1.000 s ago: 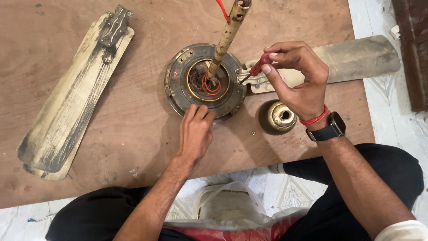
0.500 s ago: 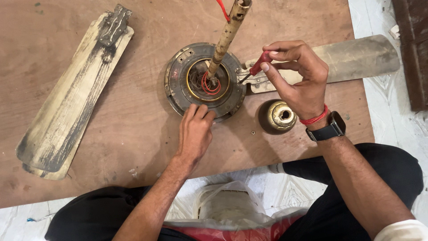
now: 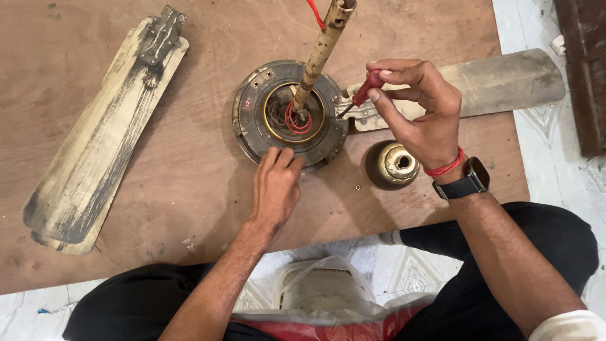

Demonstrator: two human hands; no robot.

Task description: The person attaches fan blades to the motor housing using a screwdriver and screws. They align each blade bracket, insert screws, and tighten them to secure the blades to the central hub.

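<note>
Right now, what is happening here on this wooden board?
A person's right hand holds a small red-handled screwdriver, its tip at the edge of a round, dirty metal fan motor. The left hand rests on the motor's near rim. One worn fan blade is attached; another detached blade lies at the left.

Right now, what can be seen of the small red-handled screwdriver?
The small red-handled screwdriver has a slim dark metal shaft and a short red plastic-looking grip. It tilts down and left, tip at the bracket where the worn fan blade meets the round motor housing. The right hand pinches its handle between thumb and fingers.
</note>
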